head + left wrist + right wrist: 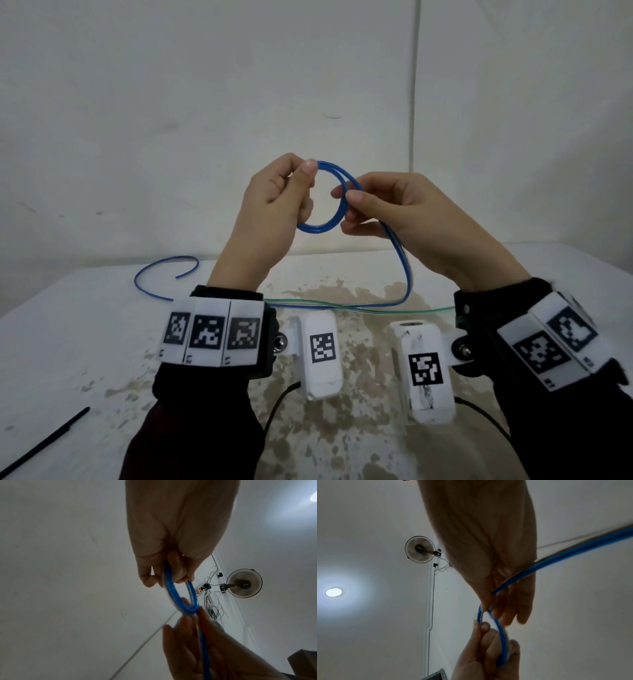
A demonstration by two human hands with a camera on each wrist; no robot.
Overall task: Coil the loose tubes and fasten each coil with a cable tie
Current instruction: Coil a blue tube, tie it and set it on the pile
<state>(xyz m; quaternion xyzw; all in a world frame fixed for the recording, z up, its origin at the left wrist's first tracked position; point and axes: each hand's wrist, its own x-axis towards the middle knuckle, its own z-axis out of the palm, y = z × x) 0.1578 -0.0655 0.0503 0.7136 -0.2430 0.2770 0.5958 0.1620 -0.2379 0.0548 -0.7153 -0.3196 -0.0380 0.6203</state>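
Observation:
A blue tube [337,192] is wound into a small coil held in the air above the table. My left hand [291,192] pinches the coil's left side between thumb and fingers [149,580]. My right hand [363,205] pinches its right side, where the tube [556,559] leaves the coil. The loose length hangs down to the table, runs left behind my left wrist and ends in a curl [164,270] at the far left. A thin green tube [428,311] lies across the table below my hands. A black cable tie [48,438] lies at the near left.
The white table [68,342] has brown worn patches in its middle. A white wall stands close behind it. Wrist cameras with black cables hang under both wrists. The wrist views show the ceiling, a wall fan [243,583] and a ceiling lamp [334,592].

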